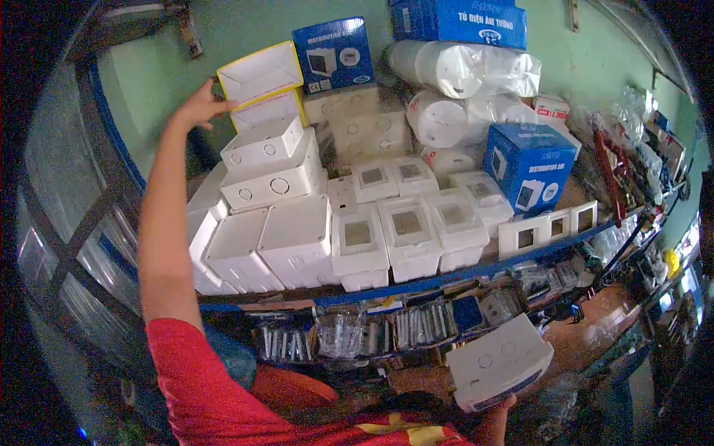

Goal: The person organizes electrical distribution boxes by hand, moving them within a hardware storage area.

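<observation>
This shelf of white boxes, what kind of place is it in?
Probably an electrical supplies shop or its storeroom: there are stacked white boxes with round marks, blue cartons printed "DISTRIBUTION", and rows of small packaged goods below.

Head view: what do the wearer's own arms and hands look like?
The left arm has a short, plain red sleeve; the left hand shows no glove or watch. The right hand looks ungloved but is mostly hidden, and I can't make out its sleeve.
</observation>
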